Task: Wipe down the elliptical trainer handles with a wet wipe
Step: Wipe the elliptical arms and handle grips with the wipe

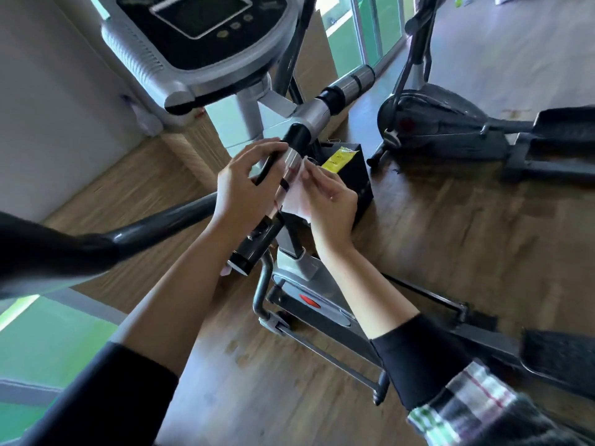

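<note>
Below the console (206,24) of the elliptical trainer, a round bar handle (291,159) of shiny metal sleeves and matte black bands slants across the frame. The left hand (240,188) curls around its left side, fingertips on the tube. The right hand (331,201) pinches a thin, soft white wet wipe (297,196), pressing it against the handle's right side, between the fingers and the metal.
</note>
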